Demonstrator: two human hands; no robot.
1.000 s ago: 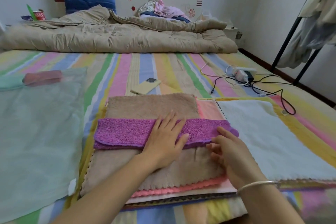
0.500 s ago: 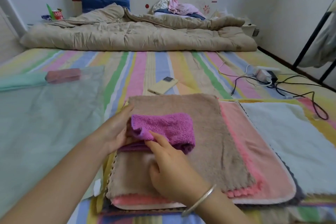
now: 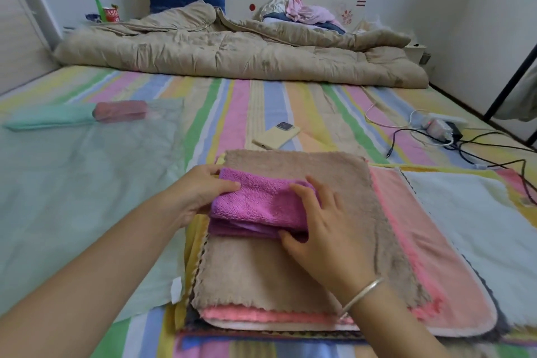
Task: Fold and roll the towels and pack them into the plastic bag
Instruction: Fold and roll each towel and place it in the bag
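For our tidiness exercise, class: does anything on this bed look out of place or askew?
Yes. A phone and tangled cables lie loose on the bed beyond the towel stack, which is uneven: lower towels jut out rightward.

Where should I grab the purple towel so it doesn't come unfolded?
Best guess: pinch the purple towel at its near edge, coming from your side. Its stacked layers show open there, so one grip across them all should hold the fold together.

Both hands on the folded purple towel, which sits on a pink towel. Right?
No: head view shows the left hand and right hand on the folded purple towel, but it sits on a tan towel; the pink towel lies under that.
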